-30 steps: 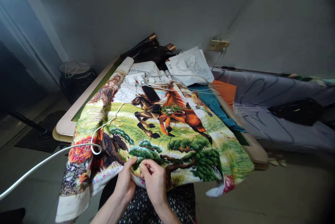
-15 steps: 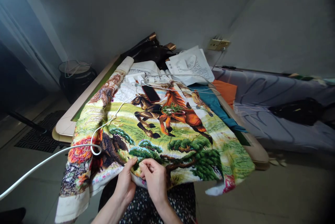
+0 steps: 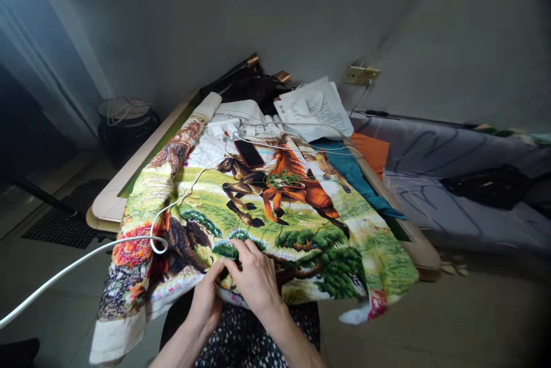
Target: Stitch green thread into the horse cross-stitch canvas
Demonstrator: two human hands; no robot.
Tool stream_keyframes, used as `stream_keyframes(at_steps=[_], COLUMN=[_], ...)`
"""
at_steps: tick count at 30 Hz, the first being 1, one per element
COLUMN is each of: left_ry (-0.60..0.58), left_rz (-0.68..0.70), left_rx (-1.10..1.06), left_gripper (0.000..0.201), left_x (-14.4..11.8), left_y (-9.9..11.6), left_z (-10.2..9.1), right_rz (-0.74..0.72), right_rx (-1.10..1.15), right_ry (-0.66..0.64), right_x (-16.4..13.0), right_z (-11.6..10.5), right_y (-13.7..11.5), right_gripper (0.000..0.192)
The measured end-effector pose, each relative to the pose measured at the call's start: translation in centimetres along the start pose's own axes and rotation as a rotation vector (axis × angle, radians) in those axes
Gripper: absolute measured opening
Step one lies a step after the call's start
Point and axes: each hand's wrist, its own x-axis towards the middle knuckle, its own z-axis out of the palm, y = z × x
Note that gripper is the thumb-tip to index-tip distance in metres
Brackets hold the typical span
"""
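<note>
A large cross-stitch cloth (image 3: 301,224) with horses and green trees lies spread over a table and hangs toward my lap. My left hand (image 3: 206,299) pinches the cloth's near edge from below, thumb on top. My right hand (image 3: 255,276) rests on the cloth beside it, fingers stretched forward over the green tree patch; I cannot see a needle in it. Thin thread runs from the patch up toward a tangle of green thread (image 3: 282,179) on the horses.
A dark phone (image 3: 248,154), white chargers and cables lie on the cloth's far part. A white cable (image 3: 86,253) loops off to the left. Papers (image 3: 316,107), a black bag, a wall socket (image 3: 359,74) and a grey bed (image 3: 465,184) at right; black pot (image 3: 123,127) at left.
My right hand has gone from pinching at the cloth's edge to reaching forward, fingers spread flat over the green tree stitching. The left hand keeps its hold on the edge.
</note>
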Motion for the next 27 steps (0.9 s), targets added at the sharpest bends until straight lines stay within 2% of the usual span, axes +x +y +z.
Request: stream_keyframes(at_steps=[5,8,10,12,14,15,17,19,21,22,24,27], left_ry=[-0.002,-0.016,-0.007,-0.002,-0.016,-0.025,-0.034,-0.026,-0.022,-0.026,-0.043,-0.068], left_rz=[0.003,0.012,0.014,-0.001,-0.028,-0.039,-0.052,-0.053,-0.049,-0.047,-0.044,-0.030], left_rx=[0.025,0.020,0.019,0.029,0.042,0.046,0.048,0.043,0.034,0.030,0.027,0.033], left_gripper=[0.009,0.010,0.010,0.007,0.006,0.007,0.009,0.010,0.011,0.011,0.010,0.008], left_x=[0.2,0.2,0.1,0.0,-0.2,-0.2,-0.3,-0.4,-0.3,-0.3,-0.2,-0.1], left_y=[0.0,0.0,0.1,0.1,0.1,0.1,0.0,0.0,-0.1,-0.1,-0.2,-0.2], left_z=[0.1,0.2,0.2,0.3,0.3,0.3,0.4,0.4,0.5,0.4,0.3,0.0], right_rz=[0.205,0.228,0.187,0.146,0.156,0.184,0.247,0.278,0.246,0.207,0.103,0.002], right_rx=[-0.127,-0.123,0.033,0.316,0.578,0.640,0.575,0.375,0.257,0.260,0.330,0.381], right_ry=[-0.084,-0.079,-0.050,0.006,0.095,0.141,0.195,0.214,0.245,0.264,0.223,0.010], right_x=[0.6,1.1,1.2,1.1,0.6,0.2,-0.6,-1.3,-1.6,-1.6,-1.2,-0.1], right_z=[0.2,0.7,0.9,1.0,1.1,1.1,1.0,0.6,0.0,-0.3,-0.7,-0.2], right_y=[-1.4,-1.6,-1.2,-0.2,1.2,2.0,3.5,4.6,4.8,4.5,3.5,1.8], right_gripper=[0.014,0.006,0.013,0.021,0.025,0.027,0.026,0.018,0.009,0.015,0.023,0.022])
